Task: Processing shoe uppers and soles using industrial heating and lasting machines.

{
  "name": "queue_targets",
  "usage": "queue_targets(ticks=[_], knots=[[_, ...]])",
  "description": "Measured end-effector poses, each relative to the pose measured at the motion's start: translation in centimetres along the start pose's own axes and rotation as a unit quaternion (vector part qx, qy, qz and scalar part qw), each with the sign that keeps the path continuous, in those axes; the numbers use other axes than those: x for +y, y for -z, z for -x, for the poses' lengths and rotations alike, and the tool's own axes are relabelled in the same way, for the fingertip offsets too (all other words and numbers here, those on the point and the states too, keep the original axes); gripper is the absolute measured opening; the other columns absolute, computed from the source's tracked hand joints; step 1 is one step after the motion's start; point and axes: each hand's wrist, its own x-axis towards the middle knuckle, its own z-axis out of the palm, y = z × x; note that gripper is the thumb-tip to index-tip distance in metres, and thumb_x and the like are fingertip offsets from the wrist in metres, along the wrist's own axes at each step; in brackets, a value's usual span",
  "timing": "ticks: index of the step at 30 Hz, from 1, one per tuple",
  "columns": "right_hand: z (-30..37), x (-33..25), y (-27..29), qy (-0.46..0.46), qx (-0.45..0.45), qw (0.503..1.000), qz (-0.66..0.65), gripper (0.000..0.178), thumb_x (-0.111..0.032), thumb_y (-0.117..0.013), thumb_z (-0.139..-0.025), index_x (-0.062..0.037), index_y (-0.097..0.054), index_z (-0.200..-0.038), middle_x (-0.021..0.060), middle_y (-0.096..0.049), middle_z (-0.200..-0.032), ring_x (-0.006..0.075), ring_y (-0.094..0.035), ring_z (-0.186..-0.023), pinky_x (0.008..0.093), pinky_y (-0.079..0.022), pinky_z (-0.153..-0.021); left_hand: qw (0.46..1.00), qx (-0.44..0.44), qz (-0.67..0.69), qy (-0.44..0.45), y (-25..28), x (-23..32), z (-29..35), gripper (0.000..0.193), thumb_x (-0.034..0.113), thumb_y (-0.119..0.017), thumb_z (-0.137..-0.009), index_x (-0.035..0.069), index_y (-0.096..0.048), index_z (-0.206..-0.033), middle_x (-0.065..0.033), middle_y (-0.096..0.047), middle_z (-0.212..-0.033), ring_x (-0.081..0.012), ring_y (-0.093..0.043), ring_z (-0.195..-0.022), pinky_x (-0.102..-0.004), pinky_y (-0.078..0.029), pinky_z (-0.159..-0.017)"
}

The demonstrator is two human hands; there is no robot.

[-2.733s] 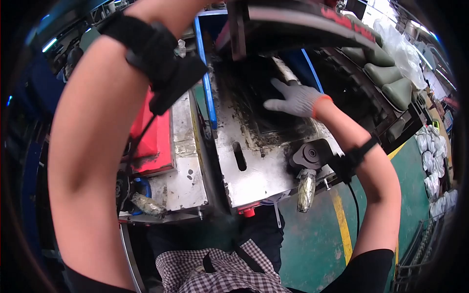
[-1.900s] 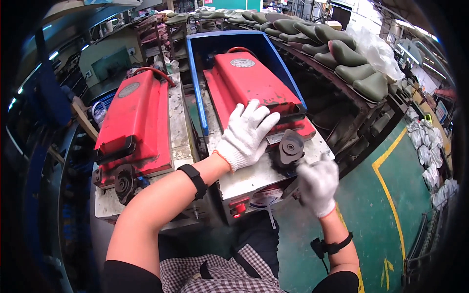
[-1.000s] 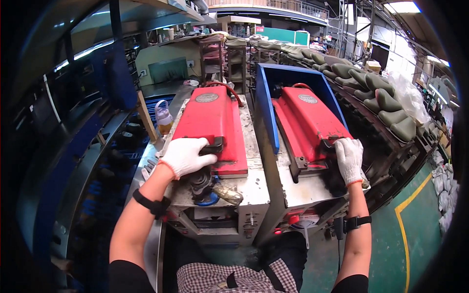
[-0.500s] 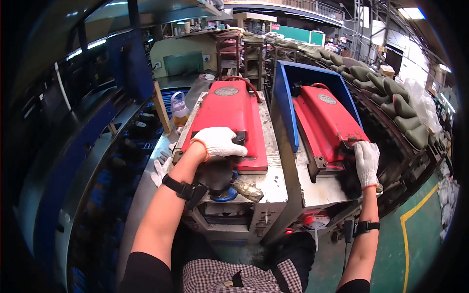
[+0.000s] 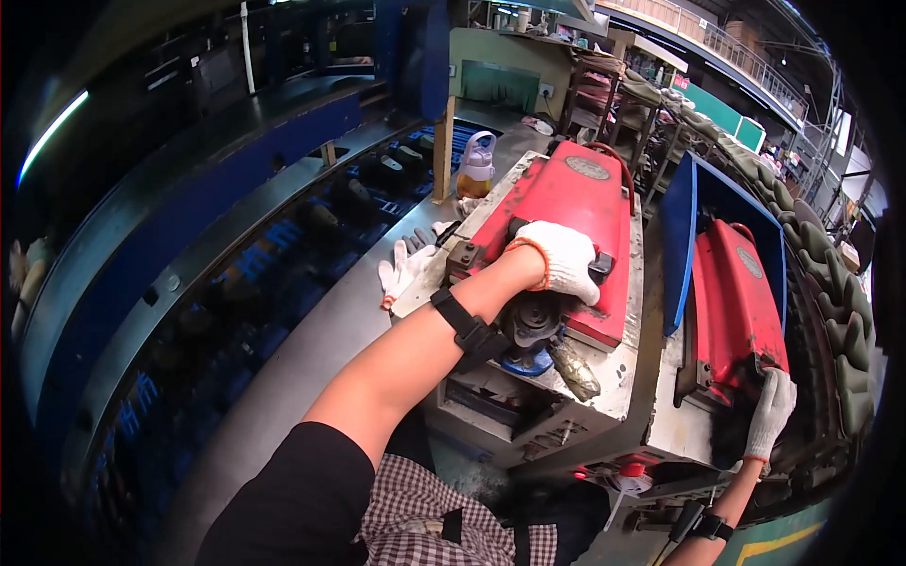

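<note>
Two machines stand side by side, each with a long red cover; the left red cover (image 5: 557,198) is the nearer one. In a white knit glove, my left hand (image 5: 564,262) is closed around the black handle (image 5: 601,267) on the front part of that cover. Farther right, my gloved right hand (image 5: 774,410) is closed at the front edge of the right red cover (image 5: 741,302), on a black handle (image 5: 755,366) mostly hidden by the glove. Below my left hand sits a dark round part (image 5: 530,319) on a blue base, beside a worn, wrapped lever (image 5: 574,370).
Loose white gloves (image 5: 406,269) and a bottle with a loop handle (image 5: 477,165) lie left of the left machine. A blue guard (image 5: 681,245) surrounds the right cover. Green shoe-last-like forms (image 5: 835,283) line the right rack. Long blue-edged machinery (image 5: 189,208) runs along the left.
My view has swung to the left, so both machines appear farther right. Both hands stay at the same handles, and the covers show no clear movement.
</note>
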Motion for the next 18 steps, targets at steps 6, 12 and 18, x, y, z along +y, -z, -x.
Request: queue_targets(ticks=[6, 12, 18], knots=[[0.5, 1.2, -0.4, -0.019, -0.01, 1.0, -0.013, 0.028, -0.02, -0.048, -0.108, -0.001, -0.067, -0.101, 0.0143, -0.065, -0.096, 0.0334, -0.058, -0.093, 0.0438, -0.044, -0.087, 1.0, 0.019, -0.002, -0.008, -0.8, 0.0, -0.5, 0.056, 0.053, -0.07, -0.071, 0.006, -0.08, -0.099, -0.0195, -0.077, -0.096, -0.0366, -0.075, -0.089, -0.0455, -0.058, -0.081], [1.4, 4.7, -0.9, -0.045, -0.028, 0.998, -0.02, 0.031, -0.022, -0.046, -0.11, 0.0018, -0.066, -0.106, 0.0145, -0.066, -0.101, 0.03, -0.06, -0.097, 0.0417, -0.045, -0.091, 0.999, 0.03, 0.004, -0.017, -1.0, 0.2, -0.7, 0.054, 0.052, -0.071, -0.072, 0.006, -0.079, -0.099, -0.019, -0.077, -0.095, -0.0371, -0.075, -0.089, -0.0463, -0.059, -0.081], [1.8, 7.3, -1.7, -0.05, -0.057, 0.996, -0.047, 0.033, -0.022, -0.044, -0.112, 0.003, -0.065, -0.116, 0.0143, -0.065, -0.111, 0.0279, -0.061, -0.107, 0.039, -0.046, -0.098, 1.0, 0.008, 0.008, -0.007, -0.5, -0.1, -0.8, 0.052, 0.049, -0.071, -0.07, 0.006, -0.08, -0.098, -0.0187, -0.077, -0.093, -0.0363, -0.075, -0.087, -0.0456, -0.059, -0.079]])
